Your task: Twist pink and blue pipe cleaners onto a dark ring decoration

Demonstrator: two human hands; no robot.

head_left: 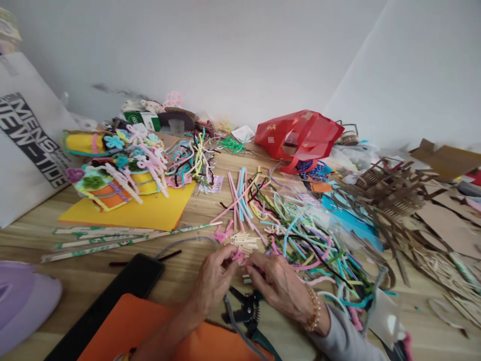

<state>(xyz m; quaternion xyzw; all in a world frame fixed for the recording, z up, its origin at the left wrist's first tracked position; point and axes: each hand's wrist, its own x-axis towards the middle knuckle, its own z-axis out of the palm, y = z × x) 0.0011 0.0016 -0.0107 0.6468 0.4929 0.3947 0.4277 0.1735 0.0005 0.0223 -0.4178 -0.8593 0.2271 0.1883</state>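
Observation:
My left hand (214, 281) and my right hand (278, 286) meet at the fingertips above the wooden tabletop (93, 255), pinching a small pink pipe cleaner piece (238, 256) between them. Its exact shape is partly hidden by my fingers. Just beyond my fingers lies a small heap of cream wooden sticks (244, 243). Black-handled wire cutters (244, 308) rest under my wrists. A large tangle of multicoloured pipe cleaners (300, 240) spreads to the right, and a few pink scraps (221, 233) lie near my left hand.
Pipe-cleaner flower pots (116, 170) stand on a yellow sheet (150, 213) at the left. Behind them is a red bag (298, 135). Brown cardboard strips (391, 195) pile up on the right. A black tablet (116, 301) and orange folder (128, 331) lie near me.

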